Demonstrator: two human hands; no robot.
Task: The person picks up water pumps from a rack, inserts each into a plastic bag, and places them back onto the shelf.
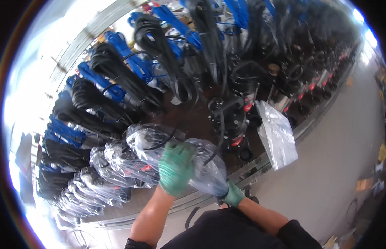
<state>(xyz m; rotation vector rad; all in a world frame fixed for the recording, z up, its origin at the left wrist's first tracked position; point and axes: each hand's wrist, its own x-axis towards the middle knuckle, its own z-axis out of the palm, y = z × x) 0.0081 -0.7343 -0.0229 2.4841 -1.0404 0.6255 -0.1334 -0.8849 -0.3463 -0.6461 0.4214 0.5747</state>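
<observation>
A clear plastic bag (207, 170) covers a pump-like machine at the table's near edge, with a black cable coming out by its top. My left hand (176, 168), in a green glove, has its fingers curled on the bag's upper side. Lower down, my right hand (233, 195), also gloved in green, closes on the bag's bottom end; some of its fingers are hidden. Just right stands an unbagged black pump (230, 120) with red labels. Left of my left hand, another bagged pump (145, 143) leans along the row.
Bagged pumps (103, 182) line the table's left side. Behind them stand bundles of black cable (118, 74) and blue rope-like coils (139, 66). An unfilled-looking plastic bag (278, 137) hangs over the table edge (259, 164). Unbagged pumps (284, 91) extend right; grey floor (325, 166) lies beyond.
</observation>
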